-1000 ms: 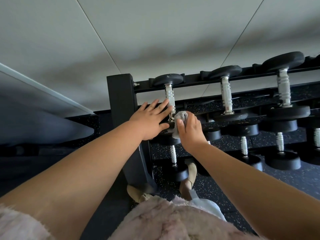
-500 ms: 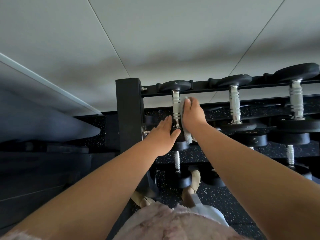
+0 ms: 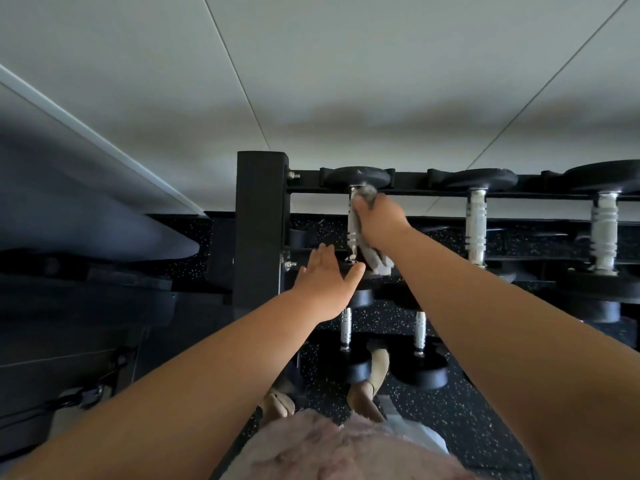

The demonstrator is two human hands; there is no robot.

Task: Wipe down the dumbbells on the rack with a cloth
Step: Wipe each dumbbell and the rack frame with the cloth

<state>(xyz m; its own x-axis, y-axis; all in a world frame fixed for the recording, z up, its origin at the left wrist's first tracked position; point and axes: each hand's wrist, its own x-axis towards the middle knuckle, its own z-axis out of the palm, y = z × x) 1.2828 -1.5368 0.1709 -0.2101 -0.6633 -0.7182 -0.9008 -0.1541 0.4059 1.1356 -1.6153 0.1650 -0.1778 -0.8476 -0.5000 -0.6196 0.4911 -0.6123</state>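
Observation:
A black rack (image 3: 260,209) holds rows of black dumbbells with silver knurled handles. The leftmost top-row dumbbell (image 3: 359,175) lies front to back across the rails. My right hand (image 3: 380,221) grips a grey cloth (image 3: 376,260) wrapped on that dumbbell's handle near the far head, with the cloth's tail hanging toward the near head. My left hand (image 3: 325,285) rests with straight fingers on the near head of the same dumbbell. Two more top-row dumbbells (image 3: 477,216) (image 3: 604,223) lie to the right.
Lower rows carry smaller dumbbells (image 3: 346,337) (image 3: 420,355) under my arms. The floor (image 3: 460,414) is black speckled rubber, and my feet stand close to the rack's base. A white wall (image 3: 311,81) rises behind the rack. Dark equipment (image 3: 86,296) sits at the left.
My right hand has slid the cloth from the near head up along the handle to the far head. My left hand has dropped from beside the handle onto the near head.

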